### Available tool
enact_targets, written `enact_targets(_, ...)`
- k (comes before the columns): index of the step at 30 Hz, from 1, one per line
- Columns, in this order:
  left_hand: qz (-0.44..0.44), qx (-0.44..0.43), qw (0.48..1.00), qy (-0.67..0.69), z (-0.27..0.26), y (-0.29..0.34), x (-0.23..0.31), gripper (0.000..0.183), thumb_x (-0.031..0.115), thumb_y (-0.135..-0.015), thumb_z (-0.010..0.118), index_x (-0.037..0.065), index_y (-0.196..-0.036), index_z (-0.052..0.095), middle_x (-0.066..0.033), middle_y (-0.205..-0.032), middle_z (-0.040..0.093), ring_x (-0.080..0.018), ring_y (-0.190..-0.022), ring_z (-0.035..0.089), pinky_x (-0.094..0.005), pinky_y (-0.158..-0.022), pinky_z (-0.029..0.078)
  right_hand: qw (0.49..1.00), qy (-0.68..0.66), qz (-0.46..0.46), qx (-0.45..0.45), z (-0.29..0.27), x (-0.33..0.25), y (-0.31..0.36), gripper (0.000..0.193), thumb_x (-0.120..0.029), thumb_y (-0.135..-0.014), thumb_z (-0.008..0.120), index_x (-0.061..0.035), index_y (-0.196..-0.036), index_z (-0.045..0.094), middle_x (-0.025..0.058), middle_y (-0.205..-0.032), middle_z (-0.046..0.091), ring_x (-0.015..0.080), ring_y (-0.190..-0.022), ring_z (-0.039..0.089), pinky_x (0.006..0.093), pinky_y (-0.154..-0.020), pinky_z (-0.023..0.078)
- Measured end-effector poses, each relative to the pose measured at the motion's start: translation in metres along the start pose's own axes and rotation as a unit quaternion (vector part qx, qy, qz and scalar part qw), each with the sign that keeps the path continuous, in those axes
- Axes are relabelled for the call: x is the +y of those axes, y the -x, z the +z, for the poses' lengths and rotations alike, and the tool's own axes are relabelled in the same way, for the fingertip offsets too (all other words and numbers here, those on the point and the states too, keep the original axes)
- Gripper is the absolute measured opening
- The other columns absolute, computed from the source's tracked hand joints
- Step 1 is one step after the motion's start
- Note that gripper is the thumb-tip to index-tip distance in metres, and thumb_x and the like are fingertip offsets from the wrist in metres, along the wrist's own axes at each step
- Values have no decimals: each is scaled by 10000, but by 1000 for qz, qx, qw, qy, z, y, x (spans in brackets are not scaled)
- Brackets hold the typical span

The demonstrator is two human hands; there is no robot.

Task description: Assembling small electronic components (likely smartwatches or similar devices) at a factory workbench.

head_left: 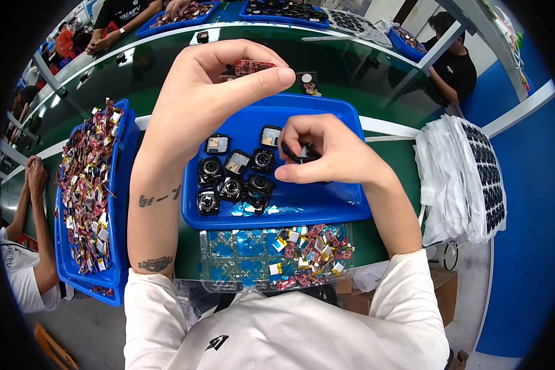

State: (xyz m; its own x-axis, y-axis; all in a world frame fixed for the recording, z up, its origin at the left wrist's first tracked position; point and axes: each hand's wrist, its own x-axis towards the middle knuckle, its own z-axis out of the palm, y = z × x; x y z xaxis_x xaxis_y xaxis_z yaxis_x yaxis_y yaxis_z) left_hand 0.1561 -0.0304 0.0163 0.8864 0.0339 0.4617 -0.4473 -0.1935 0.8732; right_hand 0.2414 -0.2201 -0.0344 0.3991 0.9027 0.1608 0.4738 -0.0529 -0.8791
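The left hand (222, 77) pinches a small red circuit board (253, 66) between thumb and fingers; it is raised and appears past the far edge of the blue rectangular plastic tray (345, 200). The right hand (327, 148) has its grip closed on a black rounded casing (302, 154), largely hidden by the fingers, above the right part of the tray. The step in hand looks like handling two separate parts at once, one per hand. I judge that the next move calls for keeping both pinches steady and the board clear of the casing's edges.

In the tray's left half lie black square watch-like cases (209, 171), some dark-faced, some pale inside, with scraps of shiny blue film (243, 208) near its front edge.

Between the tray and the person's body sits a clear plastic compartment tray (205, 262), bearing red boards with silver and yellow pieces (317, 246) in its right part. Left of the tray, a deep blue plastic bin (127, 185) is heaped with similar parts. Right of it stands a stack of white plastic sheeting and black pieces (459, 179).

The table (391, 163) under the tray is dark green; a long green surface (351, 71) runs beyond it. Co-workers sit past the tray, at far left and far right.
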Motion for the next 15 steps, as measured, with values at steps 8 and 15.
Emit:
enact_targets(8, -3, 0, 1000, 8, 6, 0, 0, 98, 96, -827, 678, -1, -839, 677, -68, -1029, 638, -72, -826, 578, -207, -716, 440, 968, -175, -29, 179, -6, -12, -4, 137, -72, -811, 709, -2, -859, 602, 47, -833, 637, 85, -735, 618, 210, -660, 512)
enact_targets(15, 2, 3, 999, -36, 14, 1, -4, 90, 69, -828, 673, -20, -841, 675, -107, -1088, 643, -91, -872, 588, -231, -769, 461, 969, -157, -8, 193, -13, -15, -2, 354, 11, -853, 627, 19, -1181, 494, 85, -904, 644, 100, -770, 632, 226, -674, 544)
